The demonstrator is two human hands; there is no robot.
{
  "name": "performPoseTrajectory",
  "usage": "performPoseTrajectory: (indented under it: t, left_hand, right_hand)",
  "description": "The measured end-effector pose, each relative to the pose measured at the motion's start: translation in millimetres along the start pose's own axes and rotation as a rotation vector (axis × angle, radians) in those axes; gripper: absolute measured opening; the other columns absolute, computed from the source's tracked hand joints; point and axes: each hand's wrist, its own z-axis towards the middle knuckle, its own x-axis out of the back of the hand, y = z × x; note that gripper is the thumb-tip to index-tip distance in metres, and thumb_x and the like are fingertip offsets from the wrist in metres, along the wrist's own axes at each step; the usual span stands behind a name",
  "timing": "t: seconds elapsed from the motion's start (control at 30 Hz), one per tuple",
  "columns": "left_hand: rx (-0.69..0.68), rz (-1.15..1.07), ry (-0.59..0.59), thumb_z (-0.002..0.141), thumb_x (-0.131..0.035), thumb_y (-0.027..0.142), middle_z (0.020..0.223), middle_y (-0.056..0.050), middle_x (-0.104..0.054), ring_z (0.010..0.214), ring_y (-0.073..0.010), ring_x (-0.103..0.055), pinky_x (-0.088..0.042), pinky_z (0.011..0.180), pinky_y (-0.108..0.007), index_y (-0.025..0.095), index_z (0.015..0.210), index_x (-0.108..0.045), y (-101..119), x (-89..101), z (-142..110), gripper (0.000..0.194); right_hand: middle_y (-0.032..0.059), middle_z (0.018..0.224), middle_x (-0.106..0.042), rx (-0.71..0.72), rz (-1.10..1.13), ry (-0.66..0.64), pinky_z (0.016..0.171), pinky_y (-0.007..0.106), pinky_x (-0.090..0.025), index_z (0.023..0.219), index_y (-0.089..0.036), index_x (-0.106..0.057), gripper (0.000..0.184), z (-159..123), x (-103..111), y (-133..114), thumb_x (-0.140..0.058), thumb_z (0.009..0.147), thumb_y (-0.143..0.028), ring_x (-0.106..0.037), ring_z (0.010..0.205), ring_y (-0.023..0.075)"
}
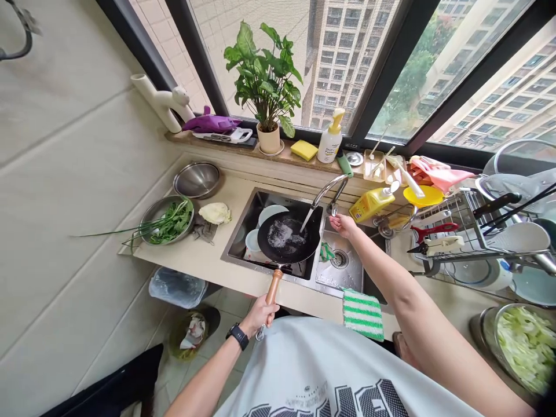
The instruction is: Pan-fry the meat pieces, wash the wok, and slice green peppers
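Observation:
My left hand (259, 315) is wrapped round the wooden handle of a black frying pan (271, 246), which is over the left sink basin (237, 246). Water runs from the curved faucet (325, 188) into the pan and foams on its bottom. My right hand (344, 225) is at the faucet lever (334, 212), its fingers curled against it. Beneath the pan, a white plate (271, 212) and a light bowl (252, 240) partly show in the basin. A green scrubbing cloth (326, 252) lies by the drain of the right basin (347, 278).
A green-striped towel (363, 315) hangs over the front edge. On the left are a pan of greens (171, 223), a steel bowl (197, 179) and a cabbage piece (215, 213). A dish rack (473, 246) with knives and scissors stands right, near a pot of cut vegetables (527, 341).

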Motion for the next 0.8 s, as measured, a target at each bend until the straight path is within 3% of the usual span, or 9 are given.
performPoseTrajectory:
  t: [0.27, 0.6, 0.8]
  left_hand:
    - [-0.058, 0.051, 0.014, 0.067, -0.079, 0.044, 0.044, 0.012, -0.044, 0.032, -0.0059, -0.037, -0.031, 0.033, -0.018, 0.023, 0.082, -0.044, -8.4, 9.9, 12.1, 0.044]
    - [-0.057, 0.048, 0.015, 0.066, -0.079, 0.055, 0.047, 0.012, -0.042, 0.032, -0.0047, -0.035, -0.029, 0.032, -0.017, 0.023, 0.083, -0.043, -58.2, 14.4, 18.9, 0.051]
    - [-0.060, 0.058, 0.044, 0.065, -0.078, 0.054, 0.042, 0.012, -0.039, 0.031, -0.0058, -0.034, -0.029, 0.031, -0.018, 0.024, 0.079, -0.042, -72.5, 14.0, 18.3, 0.049]
  right_hand:
    - [0.0038, 0.075, -0.070, 0.003, -0.040, 0.017, 0.055, 0.018, -0.059, 0.093, -0.017, -0.057, 0.010, 4.0, -3.2, 3.9, -0.052, 0.100, -0.012, -0.065, 0.056, 0.0088]
    - [0.0026, 0.068, -0.067, 0.019, -0.126, 0.019, 0.050, 0.015, -0.052, 0.084, -0.017, -0.058, 0.017, 3.7, -7.0, 4.6, -0.054, 0.101, -0.018, -0.060, 0.051, 0.0090]
    - [0.0001, 0.064, -0.064, 0.043, -0.161, 0.058, 0.045, 0.013, -0.048, 0.081, -0.018, -0.056, 0.022, 9.8, -13.1, 5.8, -0.055, 0.102, -0.024, -0.058, 0.048, 0.0079]
